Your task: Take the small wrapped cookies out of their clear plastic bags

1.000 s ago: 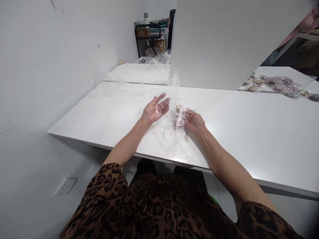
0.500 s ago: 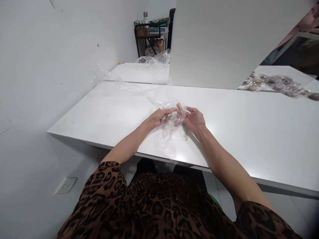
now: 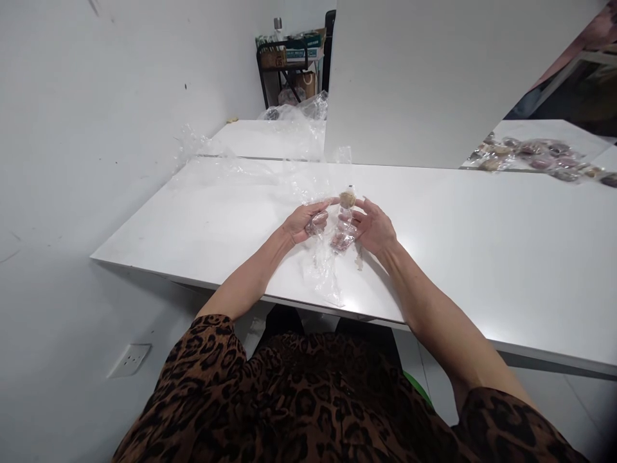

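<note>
My left hand point(image 3: 308, 221) is closed on a crumpled clear plastic packet point(image 3: 317, 223), its thumb and forefinger reaching right. A small tan-brown lump point(image 3: 347, 199), seemingly in clear film, sits between the fingertips of both hands; its kind cannot be made out. My right hand point(image 3: 373, 225) has its fingers curled around the lump and the shiny packet below it, where something pinkish point(image 3: 341, 242) shows through. Loose clear plastic film point(image 3: 328, 276) trails from the hands toward the table's front edge.
The white table point(image 3: 482, 257) meets a wall on the left and an upright white panel point(image 3: 405, 83) behind. More clear film point(image 3: 226, 164) lies at the back left. Several wrapped brown and purplish pieces point(image 3: 540, 157) lie at the back right. A black cart point(image 3: 284, 64) stands beyond.
The tan-brown lump has turned and now shows a rounder side. The film around it has shifted, with a piece standing up behind. My left hand has moved slightly left.
</note>
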{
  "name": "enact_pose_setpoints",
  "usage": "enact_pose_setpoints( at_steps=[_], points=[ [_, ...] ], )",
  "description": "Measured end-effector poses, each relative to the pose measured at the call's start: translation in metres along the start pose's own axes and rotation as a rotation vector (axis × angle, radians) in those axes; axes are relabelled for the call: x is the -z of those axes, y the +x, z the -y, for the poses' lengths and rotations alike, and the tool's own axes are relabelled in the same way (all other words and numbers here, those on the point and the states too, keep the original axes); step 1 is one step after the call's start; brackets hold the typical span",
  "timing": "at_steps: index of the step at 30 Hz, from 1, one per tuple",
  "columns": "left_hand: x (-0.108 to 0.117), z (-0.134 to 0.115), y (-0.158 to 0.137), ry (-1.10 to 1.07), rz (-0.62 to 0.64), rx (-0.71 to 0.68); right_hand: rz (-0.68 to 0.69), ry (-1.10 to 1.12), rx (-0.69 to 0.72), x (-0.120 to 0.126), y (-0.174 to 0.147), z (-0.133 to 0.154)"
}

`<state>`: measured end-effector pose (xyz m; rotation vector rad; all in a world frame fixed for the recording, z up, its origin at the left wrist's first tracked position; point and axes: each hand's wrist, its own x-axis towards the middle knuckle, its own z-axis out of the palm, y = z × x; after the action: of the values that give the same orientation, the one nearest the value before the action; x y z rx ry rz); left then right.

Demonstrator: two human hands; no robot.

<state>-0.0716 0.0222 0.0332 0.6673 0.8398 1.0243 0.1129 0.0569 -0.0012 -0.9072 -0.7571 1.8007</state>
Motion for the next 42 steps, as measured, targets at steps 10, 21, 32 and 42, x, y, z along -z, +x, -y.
enact_pose_setpoints(
  at_steps=[10, 21, 32, 42],
  points=[
    [0.007, -0.008, 0.000, -0.159, 0.100, -0.059, -0.226, -0.087, 0.073, 0.005, 0.005, 0.001],
    [0.000, -0.019, -0.012, -0.244, 0.030, -0.139, -0.048, -0.537, 0.374, 0.011, 0.010, -0.011],
    [0.032, -0.058, -0.034, -0.303, -0.267, -0.705, 0.009, -1.134, 0.529, 0.018, 0.016, -0.017],
    [0.046, -0.056, -0.024, -0.494, -0.122, -0.663, 0.156, -1.613, 0.556, -0.026, 0.051, -0.023]
  ],
)
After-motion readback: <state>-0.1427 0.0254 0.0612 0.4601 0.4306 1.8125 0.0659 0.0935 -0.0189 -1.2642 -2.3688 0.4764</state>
